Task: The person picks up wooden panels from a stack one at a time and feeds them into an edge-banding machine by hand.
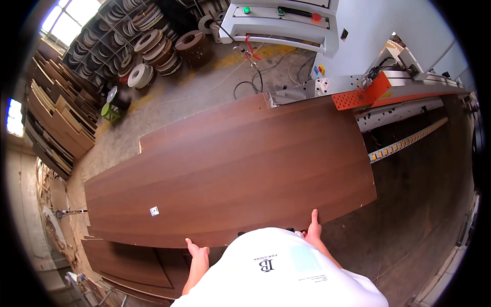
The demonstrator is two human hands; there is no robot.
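Observation:
A large brown wood-grain panel point(230, 169) lies flat across the middle of the view, with a small white label point(154, 211) near its left end. At its near edge, my left hand point(197, 250) grips with the thumb on top; the fingers are hidden below. Farther right along that edge, my right hand point(313, 230) holds on the same way, its thumb pointing forward on the surface. The panel's far right part reaches the machine beside an orange perforated bracket point(362, 94).
Another brown board point(204, 116) shows beyond the far edge. A white machine point(276, 25) with buttons stands ahead; its roller rail point(409, 140) runs right. More brown panels point(128, 263) lie lower left. Edging rolls point(153, 51), a green stool point(110, 112) and leaning boards point(59, 112) stand far left.

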